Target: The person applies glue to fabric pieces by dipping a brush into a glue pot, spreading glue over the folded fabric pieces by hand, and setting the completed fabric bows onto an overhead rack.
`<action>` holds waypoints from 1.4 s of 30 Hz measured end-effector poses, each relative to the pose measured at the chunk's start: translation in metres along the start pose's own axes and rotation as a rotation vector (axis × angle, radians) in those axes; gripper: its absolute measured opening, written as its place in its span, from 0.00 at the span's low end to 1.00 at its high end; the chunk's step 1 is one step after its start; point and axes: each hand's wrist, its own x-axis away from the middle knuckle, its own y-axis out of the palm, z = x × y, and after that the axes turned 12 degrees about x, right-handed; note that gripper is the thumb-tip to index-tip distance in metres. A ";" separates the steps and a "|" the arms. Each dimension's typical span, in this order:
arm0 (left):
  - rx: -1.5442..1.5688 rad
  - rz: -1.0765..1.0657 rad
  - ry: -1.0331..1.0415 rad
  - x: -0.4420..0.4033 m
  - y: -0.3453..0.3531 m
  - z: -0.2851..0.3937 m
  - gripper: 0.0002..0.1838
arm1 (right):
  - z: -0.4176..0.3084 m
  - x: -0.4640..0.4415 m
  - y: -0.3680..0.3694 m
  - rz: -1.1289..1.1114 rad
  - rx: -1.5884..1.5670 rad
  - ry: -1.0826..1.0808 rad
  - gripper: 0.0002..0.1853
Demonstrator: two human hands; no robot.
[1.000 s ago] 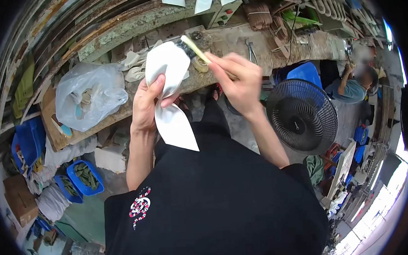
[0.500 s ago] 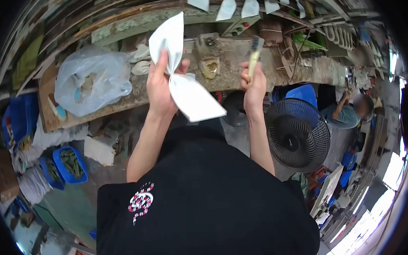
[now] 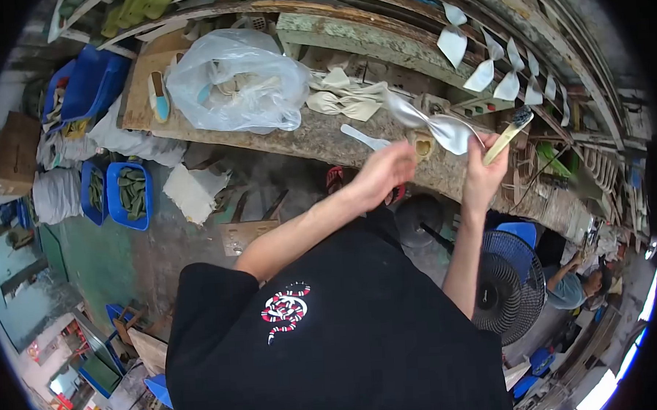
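In my right hand [image 3: 486, 172] is a brush [image 3: 509, 137] with a pale handle and dark bristles, pointing up and right. The same fingers pinch one end of a white twisted strip [image 3: 450, 132], bow-shaped with a gathered middle, which stretches left over the bench. My left hand [image 3: 387, 174] is apart from the strip, slightly blurred, its fingers stretched out with nothing visible in them. Close to it lie a white flat tool [image 3: 364, 137] and a holder with yellowish glue-like stuff [image 3: 422, 147]. Several cream twisted strips [image 3: 346, 103] lie behind on the bench.
A clear plastic bag [image 3: 259, 124] and a shoe [image 3: 159, 96] lie on the worn bench [image 3: 318, 145]. White strips [image 3: 453, 45] hang from the rack above. A black fan [image 3: 504, 292] stands at right; a person [image 3: 567, 286] works beyond. Blue bins [image 3: 130, 222] stand left.
My left hand has let go of the white strip and moved lower. The strip's end is now in my right hand with the brush. The view has shifted left along the bench.
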 end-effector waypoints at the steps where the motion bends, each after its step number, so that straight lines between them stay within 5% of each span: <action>1: -0.097 0.022 -0.029 0.003 -0.009 -0.008 0.15 | -0.001 -0.007 -0.001 -0.011 0.024 -0.059 0.11; 4: -0.609 -0.243 0.389 -0.006 -0.006 0.004 0.13 | -0.008 -0.017 -0.005 -0.168 0.100 -0.025 0.10; 7: -1.192 -0.360 1.098 -0.018 0.041 0.041 0.14 | -0.019 -0.014 0.008 -0.225 0.101 -0.044 0.09; 12: -1.251 -0.632 0.900 -0.046 0.051 0.053 0.11 | -0.026 -0.010 0.022 -0.173 0.131 -0.060 0.09; 14: -1.183 -0.453 0.713 -0.049 0.055 0.054 0.08 | -0.028 -0.010 0.022 -0.090 0.181 -0.102 0.09; 20: -1.121 -0.295 0.698 -0.040 0.061 0.040 0.11 | -0.025 -0.002 0.015 0.012 -0.018 -0.006 0.20; 24: -1.085 -0.204 0.703 -0.044 0.058 0.038 0.14 | -0.021 0.014 0.015 -0.033 0.238 0.060 0.18; 28: -0.845 -0.262 0.500 -0.057 0.044 0.038 0.16 | 0.015 0.013 0.023 0.018 0.013 0.208 0.17; 30: -0.612 -0.258 0.418 -0.058 0.049 0.033 0.15 | 0.024 0.015 0.027 0.032 -0.396 0.320 0.16; 31: -0.378 -0.248 0.334 -0.056 0.054 0.031 0.14 | 0.028 0.015 0.028 0.020 -0.430 0.354 0.16; 34: -0.457 -0.331 0.304 -0.051 0.050 0.038 0.13 | 0.029 0.015 0.030 0.046 -0.313 0.246 0.16; 38: -0.626 -0.366 0.265 -0.041 0.047 0.046 0.12 | 0.037 0.005 0.015 -0.125 -0.343 0.225 0.17; 40: -0.603 -0.352 0.244 -0.040 0.044 0.048 0.13 | 0.033 0.000 -0.002 -0.227 -0.242 0.210 0.09; 42: -0.580 -0.333 0.228 -0.039 0.043 0.051 0.14 | 0.036 -0.005 -0.024 -0.260 -0.213 0.288 0.17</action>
